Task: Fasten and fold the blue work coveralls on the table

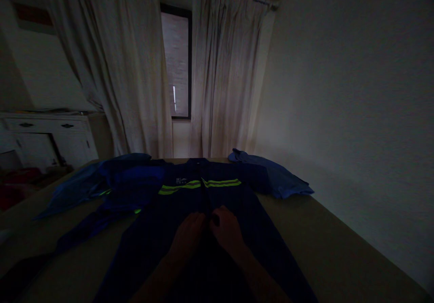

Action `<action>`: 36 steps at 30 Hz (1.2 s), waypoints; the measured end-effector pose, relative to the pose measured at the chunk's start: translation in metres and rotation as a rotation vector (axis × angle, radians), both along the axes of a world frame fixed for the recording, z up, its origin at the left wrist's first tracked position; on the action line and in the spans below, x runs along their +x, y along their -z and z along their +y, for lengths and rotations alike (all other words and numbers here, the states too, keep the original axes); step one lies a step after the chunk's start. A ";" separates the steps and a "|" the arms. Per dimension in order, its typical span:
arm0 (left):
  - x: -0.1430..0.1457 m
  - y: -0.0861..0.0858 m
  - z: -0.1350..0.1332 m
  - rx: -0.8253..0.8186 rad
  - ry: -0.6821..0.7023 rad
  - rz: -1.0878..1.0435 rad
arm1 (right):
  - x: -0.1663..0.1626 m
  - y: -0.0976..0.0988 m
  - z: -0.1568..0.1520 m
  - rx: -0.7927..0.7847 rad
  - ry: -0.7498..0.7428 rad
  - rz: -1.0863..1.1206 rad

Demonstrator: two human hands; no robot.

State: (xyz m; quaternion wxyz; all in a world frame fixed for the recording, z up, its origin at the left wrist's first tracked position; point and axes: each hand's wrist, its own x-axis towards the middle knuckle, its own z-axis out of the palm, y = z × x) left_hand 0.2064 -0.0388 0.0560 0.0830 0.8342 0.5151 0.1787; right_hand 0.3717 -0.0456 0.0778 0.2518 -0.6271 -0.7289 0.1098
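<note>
A navy work garment (pixel 220 199) lies spread front up, its collar at the far end and yellow-green reflective bands across the chest. Whether it is a jacket or a coverall I cannot tell, as its lower part runs out of view. At its front opening, below the bands, my left hand (pixel 189 231) is closed on the cloth with its fingers bent down. Just beside it, my right hand (pixel 226 227) pinches the other side of the opening, thumb against curled fingers. Dim light hides the fingertips and any fastener between them.
Blue garments (pixel 130 181) are heaped left of the navy one, and a lighter blue garment (pixel 285 178) lies at the right. All rest on a broad tan surface (pixel 339 244). A wall (pixel 356 113) borders the right; curtains (pixel 135 68) hang behind. A white cabinet (pixel 68 135) stands far left.
</note>
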 end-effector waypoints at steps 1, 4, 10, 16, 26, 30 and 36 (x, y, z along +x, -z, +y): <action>0.000 0.000 -0.001 0.004 -0.001 -0.016 | 0.000 0.000 0.000 -0.020 -0.011 -0.016; -0.001 0.004 0.000 0.008 0.026 -0.095 | 0.000 -0.001 -0.001 -0.043 -0.023 -0.030; -0.003 0.018 0.005 0.013 0.100 -0.181 | 0.000 0.003 0.001 -0.013 0.015 -0.004; -0.003 0.013 0.002 0.048 0.076 -0.155 | 0.000 0.006 0.001 -0.029 -0.007 -0.046; -0.005 0.012 0.001 0.089 0.095 0.059 | -0.001 0.009 0.000 -0.025 -0.074 -0.116; -0.003 0.004 -0.002 0.047 0.062 0.070 | -0.001 0.009 0.000 -0.017 -0.109 -0.107; -0.001 -0.002 -0.004 0.016 0.001 0.064 | -0.003 0.003 -0.002 -0.033 -0.100 -0.089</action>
